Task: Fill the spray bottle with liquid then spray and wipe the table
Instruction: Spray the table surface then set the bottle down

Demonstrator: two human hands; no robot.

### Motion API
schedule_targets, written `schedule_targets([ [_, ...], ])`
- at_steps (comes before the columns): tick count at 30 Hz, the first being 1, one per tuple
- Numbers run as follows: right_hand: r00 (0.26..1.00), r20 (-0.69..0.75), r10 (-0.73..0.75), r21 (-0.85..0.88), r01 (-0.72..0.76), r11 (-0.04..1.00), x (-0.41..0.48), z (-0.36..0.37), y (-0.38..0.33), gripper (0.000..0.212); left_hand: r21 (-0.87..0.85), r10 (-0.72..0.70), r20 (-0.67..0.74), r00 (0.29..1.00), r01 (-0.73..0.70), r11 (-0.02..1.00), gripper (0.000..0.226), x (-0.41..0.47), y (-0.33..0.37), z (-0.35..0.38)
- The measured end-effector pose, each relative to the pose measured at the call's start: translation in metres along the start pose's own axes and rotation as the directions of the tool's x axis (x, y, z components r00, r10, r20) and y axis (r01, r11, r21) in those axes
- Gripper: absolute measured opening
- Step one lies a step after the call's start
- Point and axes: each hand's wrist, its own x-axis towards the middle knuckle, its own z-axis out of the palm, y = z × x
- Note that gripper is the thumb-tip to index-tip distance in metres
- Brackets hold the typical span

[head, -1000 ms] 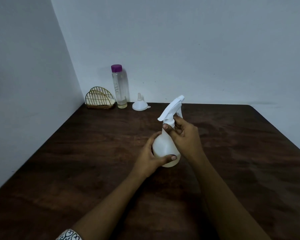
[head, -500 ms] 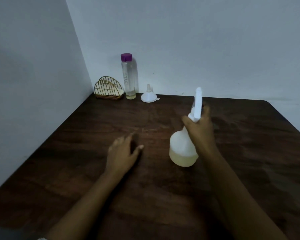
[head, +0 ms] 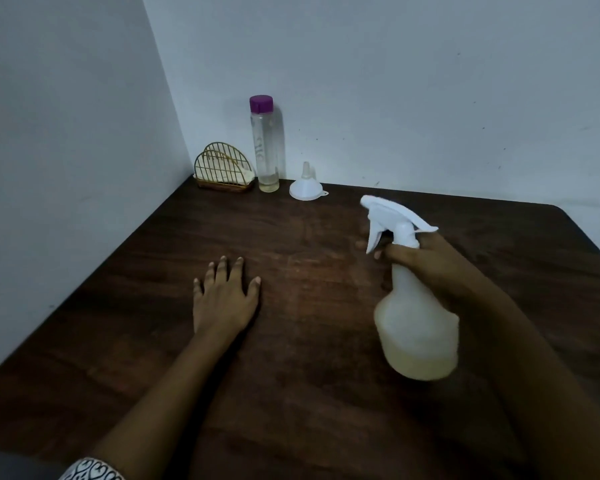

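Observation:
A white spray bottle (head: 417,327) with pale yellowish liquid in its bottom hangs above the right half of the dark wooden table (head: 298,393). My right hand (head: 433,268) grips its neck, fingers curled by the trigger, and the nozzle points left toward the table's middle. My left hand (head: 224,299) rests flat on the table to the left, fingers spread, holding nothing.
At the back left corner stand a gold wire napkin holder (head: 224,171) with pale cloth or napkins, a tall clear bottle (head: 265,147) with a purple cap and a little liquid, and a white funnel (head: 306,185) mouth down. Walls close the left and back sides.
My left hand let go of the spray bottle and came down flat on the table. My right hand lifted the bottle, carried it right and turned the nozzle to the left.

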Motion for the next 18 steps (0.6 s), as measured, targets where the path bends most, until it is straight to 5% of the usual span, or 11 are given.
schedule_targets([
  [5, 0.951, 0.273, 0.144, -0.193, -0.093, 0.977, -0.001, -0.013, -0.009, 0.016, -0.01, -0.001, -0.023, 1.0, 0.001, 1.0, 0.062, -0.002, 0.0, 0.0],
  [11, 0.935, 0.2, 0.292, -0.354, -0.209, 0.912, 0.004, -0.011, 0.011, 0.002, -0.024, -0.01, -0.024, 1.0, 0.01, 1.0, 0.061, -0.002, 0.0, -0.001],
  [18, 0.923, 0.316, 0.222, -0.254, -0.143, 0.956, -0.001, -0.019, 0.018, 0.035, -0.022, -0.013, -0.031, 0.999, 0.013, 1.0, 0.06, -0.001, 0.0, -0.001],
])
